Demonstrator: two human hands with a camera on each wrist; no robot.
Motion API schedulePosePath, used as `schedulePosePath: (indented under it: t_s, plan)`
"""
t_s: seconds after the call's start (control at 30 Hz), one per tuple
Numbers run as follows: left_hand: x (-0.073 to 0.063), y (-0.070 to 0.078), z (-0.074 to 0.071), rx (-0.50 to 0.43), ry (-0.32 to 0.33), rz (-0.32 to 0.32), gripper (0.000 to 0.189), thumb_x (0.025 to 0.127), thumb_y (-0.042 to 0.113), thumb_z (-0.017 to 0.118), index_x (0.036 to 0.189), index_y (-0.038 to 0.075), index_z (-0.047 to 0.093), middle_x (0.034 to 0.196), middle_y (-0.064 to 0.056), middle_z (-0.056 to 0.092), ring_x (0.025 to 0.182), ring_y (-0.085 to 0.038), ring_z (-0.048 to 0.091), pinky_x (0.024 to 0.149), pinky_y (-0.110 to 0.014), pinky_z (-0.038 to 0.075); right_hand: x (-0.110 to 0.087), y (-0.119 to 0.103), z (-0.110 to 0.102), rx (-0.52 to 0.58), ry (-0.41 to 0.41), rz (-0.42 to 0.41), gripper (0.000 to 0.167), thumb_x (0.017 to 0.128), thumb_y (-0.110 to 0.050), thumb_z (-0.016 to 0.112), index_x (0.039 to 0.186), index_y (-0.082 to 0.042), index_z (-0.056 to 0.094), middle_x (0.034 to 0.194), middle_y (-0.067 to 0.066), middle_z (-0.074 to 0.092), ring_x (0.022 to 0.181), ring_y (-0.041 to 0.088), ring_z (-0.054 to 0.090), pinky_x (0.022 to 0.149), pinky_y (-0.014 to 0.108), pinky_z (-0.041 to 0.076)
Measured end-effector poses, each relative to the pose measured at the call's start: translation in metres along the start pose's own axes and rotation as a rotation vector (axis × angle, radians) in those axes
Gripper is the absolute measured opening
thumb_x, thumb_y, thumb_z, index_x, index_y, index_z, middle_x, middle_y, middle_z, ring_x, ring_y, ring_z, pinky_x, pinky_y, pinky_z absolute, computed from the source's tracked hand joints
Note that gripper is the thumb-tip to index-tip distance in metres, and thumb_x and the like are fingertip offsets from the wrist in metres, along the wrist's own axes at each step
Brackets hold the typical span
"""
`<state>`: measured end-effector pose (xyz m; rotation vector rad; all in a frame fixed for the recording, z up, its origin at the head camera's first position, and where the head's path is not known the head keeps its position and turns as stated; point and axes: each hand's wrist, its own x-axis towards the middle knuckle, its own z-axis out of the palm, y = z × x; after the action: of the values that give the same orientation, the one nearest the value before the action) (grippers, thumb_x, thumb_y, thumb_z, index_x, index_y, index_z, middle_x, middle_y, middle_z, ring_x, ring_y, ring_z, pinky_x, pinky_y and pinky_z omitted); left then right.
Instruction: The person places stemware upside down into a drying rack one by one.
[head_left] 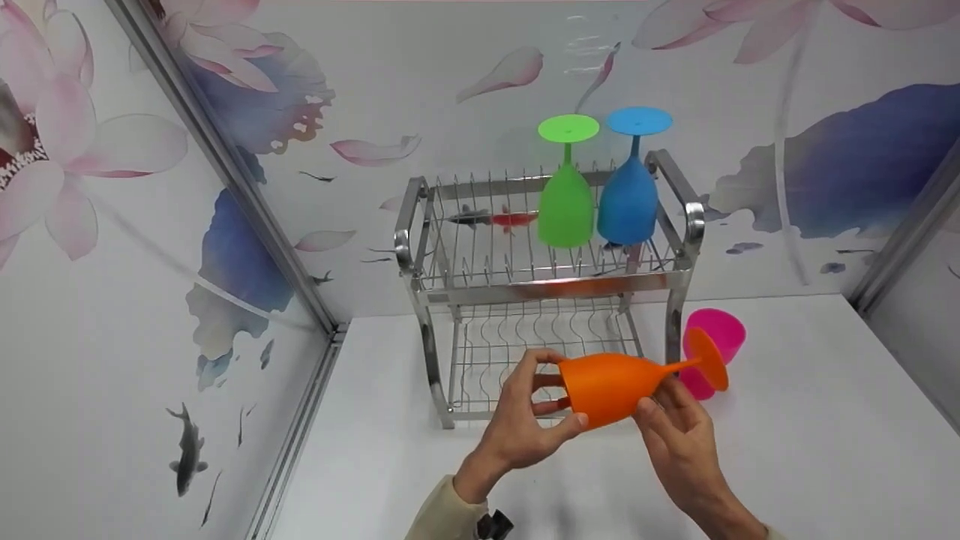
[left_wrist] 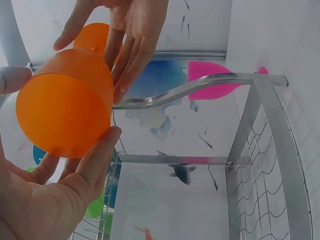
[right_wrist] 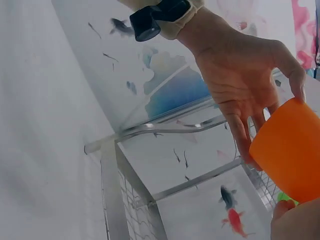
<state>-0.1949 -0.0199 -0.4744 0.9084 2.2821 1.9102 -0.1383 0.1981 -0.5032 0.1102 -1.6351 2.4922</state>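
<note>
An orange goblet (head_left: 611, 386) is held sideways in front of the rack, its foot toward the right. My left hand (head_left: 521, 420) grips the bowl near the rim, thumb on the near side and fingers on the far side. At the stem end, my right hand (head_left: 679, 439) holds the tapering base of the bowl between thumb and fingers; the goblet partly hides those fingers. The left wrist view looks onto the goblet's mouth (left_wrist: 65, 115). A green goblet (head_left: 566, 206) and a blue goblet (head_left: 628, 199) stand upside down on the upper tier of the metal rack (head_left: 555, 289).
A pink goblet (head_left: 724, 330) stands on the white table (head_left: 810, 420) to the right of the rack, partly hidden behind the orange foot. The rack's lower wire tier (head_left: 487, 367) lies behind my hands. Flower-printed panels (head_left: 420, 75) rise at the back and sides.
</note>
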Motion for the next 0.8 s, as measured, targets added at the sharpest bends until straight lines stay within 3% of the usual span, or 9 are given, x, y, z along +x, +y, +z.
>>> schedulePosePath:
  t_s: [0.2, 0.43, 0.6, 0.7, 0.8]
  plan:
    - [0.0, 0.0, 0.002, -0.007, 0.004, -0.007, 0.064, 0.087, 0.032, 0.079, 0.141, 0.021, 0.047, 0.141, -0.004, 0.057, 0.118, -0.014, 0.069, 0.091, -0.033, 0.065, 0.0, 0.002, 0.003, 0.053, 0.005, 0.001, 0.045, 0.113, -0.006, 0.049, 0.157, -0.012, 0.043, 0.152, 0.002, 0.057, 0.136, 0.016, 0.061, 0.113, 0.028, 0.052]
    - [0.0, 0.0, 0.005, -0.024, -0.001, 0.013, 0.065, 0.088, 0.031, 0.078, 0.143, 0.019, 0.046, 0.142, -0.004, 0.056, 0.12, -0.014, 0.069, 0.092, -0.038, 0.065, 0.001, 0.004, 0.005, 0.043, 0.05, 0.004, 0.043, 0.112, -0.003, 0.05, 0.154, -0.009, 0.047, 0.144, 0.002, 0.063, 0.13, 0.015, 0.064, 0.113, 0.03, 0.053]
    - [-0.001, -0.001, 0.002, -0.015, 0.011, 0.064, 0.067, 0.091, 0.034, 0.077, 0.148, 0.016, 0.047, 0.147, -0.005, 0.055, 0.126, -0.019, 0.068, 0.097, -0.033, 0.063, 0.003, -0.002, 0.005, 0.019, 0.04, -0.04, 0.046, 0.111, -0.001, 0.053, 0.156, -0.004, 0.045, 0.143, 0.003, 0.062, 0.13, 0.016, 0.065, 0.112, 0.03, 0.053]
    - [-0.001, -0.004, -0.006, 0.037, 0.052, 0.123, 0.067, 0.093, 0.035, 0.077, 0.15, 0.018, 0.047, 0.151, -0.004, 0.054, 0.134, -0.025, 0.064, 0.106, -0.037, 0.059, 0.006, -0.009, 0.003, 0.018, 0.002, -0.102, 0.048, 0.109, 0.004, 0.054, 0.155, 0.001, 0.043, 0.141, 0.007, 0.061, 0.128, 0.017, 0.065, 0.112, 0.031, 0.054]
    - [-0.002, -0.01, -0.018, 0.146, 0.146, 0.177, 0.066, 0.093, 0.035, 0.079, 0.149, 0.019, 0.05, 0.15, -0.001, 0.056, 0.137, -0.027, 0.061, 0.111, -0.042, 0.057, 0.009, -0.018, -0.001, -0.004, -0.048, -0.162, 0.049, 0.106, 0.009, 0.054, 0.154, 0.006, 0.043, 0.139, 0.01, 0.061, 0.127, 0.019, 0.065, 0.11, 0.032, 0.055]
